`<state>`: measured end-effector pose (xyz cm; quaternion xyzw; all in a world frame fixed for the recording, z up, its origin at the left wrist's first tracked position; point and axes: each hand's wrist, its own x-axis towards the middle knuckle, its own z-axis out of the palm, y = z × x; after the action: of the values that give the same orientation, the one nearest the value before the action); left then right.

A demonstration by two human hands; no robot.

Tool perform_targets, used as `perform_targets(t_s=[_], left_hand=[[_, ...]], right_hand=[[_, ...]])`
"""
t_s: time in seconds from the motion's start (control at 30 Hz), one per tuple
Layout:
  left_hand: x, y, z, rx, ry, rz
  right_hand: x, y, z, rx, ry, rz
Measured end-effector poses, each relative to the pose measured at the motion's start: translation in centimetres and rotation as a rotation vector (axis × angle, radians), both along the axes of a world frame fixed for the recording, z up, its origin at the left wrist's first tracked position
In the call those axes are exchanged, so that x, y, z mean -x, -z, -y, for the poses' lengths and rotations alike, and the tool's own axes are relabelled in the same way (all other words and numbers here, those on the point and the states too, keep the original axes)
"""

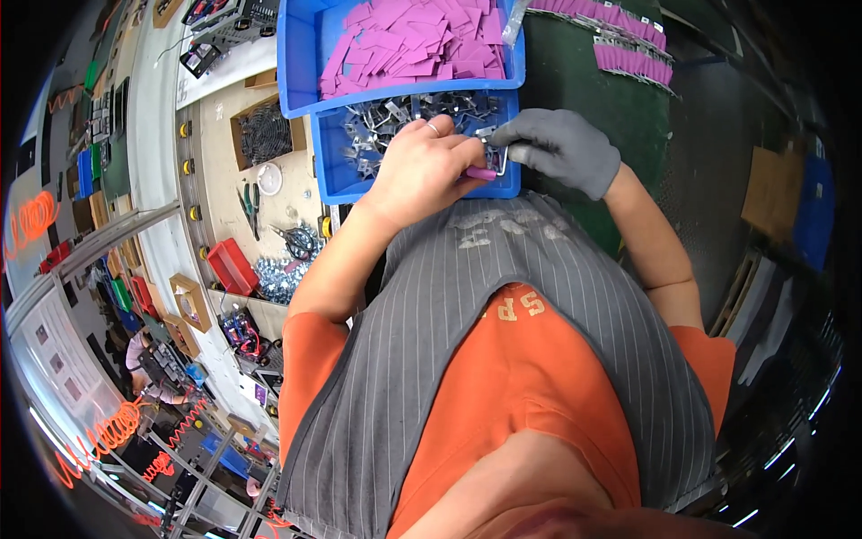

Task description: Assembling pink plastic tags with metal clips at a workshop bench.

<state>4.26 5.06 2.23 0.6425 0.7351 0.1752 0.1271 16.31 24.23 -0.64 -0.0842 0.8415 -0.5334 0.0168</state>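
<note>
My left hand (pixel 420 171), bare with a ring on one finger, is closed around a small purple strip (pixel 482 173) over the near blue bin. Opposite it, my right hand (pixel 567 151) wears a grey glove and pinches a thin bent metal clip (pixel 503 161). The clip's end is beside the purple strip; whether they touch I cannot tell. Under both hands, the near blue bin (pixel 327 171) contains a heap of loose metal clips (pixel 364 135). A second blue bin (pixel 298 63), just beyond, holds a pile of flat purple pieces (pixel 413 40).
Rows of purple pieces with metal ends (pixel 633 61) lie on the green surface (pixel 575 72) at right. To the left are a box of dark parts (pixel 266 133), green-handled pliers (pixel 249 208), a red bin (pixel 233 267) and bagged metal parts (pixel 283 277). Another person (pixel 144 364) is far left.
</note>
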Motion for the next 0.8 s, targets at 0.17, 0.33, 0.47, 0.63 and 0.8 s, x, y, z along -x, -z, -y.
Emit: perform_targets(t_s=[0.17, 0.33, 0.47, 0.63, 0.8], left_hand=[[0.8, 0.1, -0.6, -0.367, -0.269, 0.134], [-0.1, 1.8, -0.7, -0.125, -0.619, 1.613], [-1.7, 3.2, -2.0, -0.127, -0.415, 1.964], [-2.4, 3.7, -2.9, -0.171, -0.479, 1.990], [-2.3, 5.9, -2.0, 0.015, -0.704, 1.594]], right_hand=[[-2.0, 0.1, -1.0, 0.016, 0.243, -0.026], [-2.8, -0.3, -0.8, 0.119, 0.276, -0.110], [-2.6, -0.6, -0.4, 0.072, 0.294, -0.192], [-3.1, -0.3, -0.9, 0.066, 0.387, -0.219], [-3.4, 4.8, -5.8, -0.197, 0.764, -0.240]])
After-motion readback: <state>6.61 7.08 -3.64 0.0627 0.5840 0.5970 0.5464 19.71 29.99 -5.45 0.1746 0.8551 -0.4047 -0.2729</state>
